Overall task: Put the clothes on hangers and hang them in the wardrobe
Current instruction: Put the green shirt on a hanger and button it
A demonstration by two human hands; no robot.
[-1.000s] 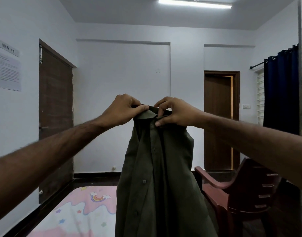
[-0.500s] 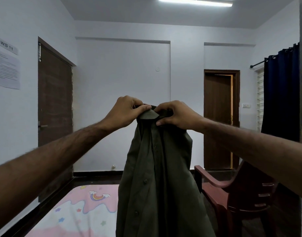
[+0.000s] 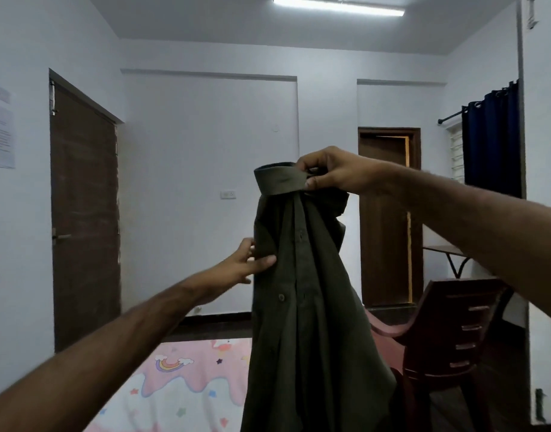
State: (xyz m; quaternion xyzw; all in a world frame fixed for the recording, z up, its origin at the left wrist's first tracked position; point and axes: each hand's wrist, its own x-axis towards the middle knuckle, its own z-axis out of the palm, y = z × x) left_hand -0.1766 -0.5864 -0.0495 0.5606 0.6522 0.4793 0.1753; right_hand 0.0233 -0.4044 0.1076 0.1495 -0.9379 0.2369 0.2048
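A dark olive button-up shirt [image 3: 302,307] hangs in the air in front of me, its collar at the top and its hem running off the bottom of the frame. My right hand [image 3: 333,171] pinches the collar and carries the shirt's weight. Lower down, my left hand [image 3: 247,265] takes the shirt's left edge between thumb and fingers near the shoulder. No hanger and no wardrobe show in this view.
A bed with a pink and white rainbow-print sheet [image 3: 180,388] lies below on the left. A dark red plastic chair [image 3: 455,332] stands at the right behind the shirt. Brown doors [image 3: 83,219] sit in the left wall and far wall [image 3: 386,219]. A navy curtain [image 3: 489,141] hangs at the right.
My left hand let go of the collar and dropped to the shirt's left edge. My right hand now holds the collar alone, slightly further right.
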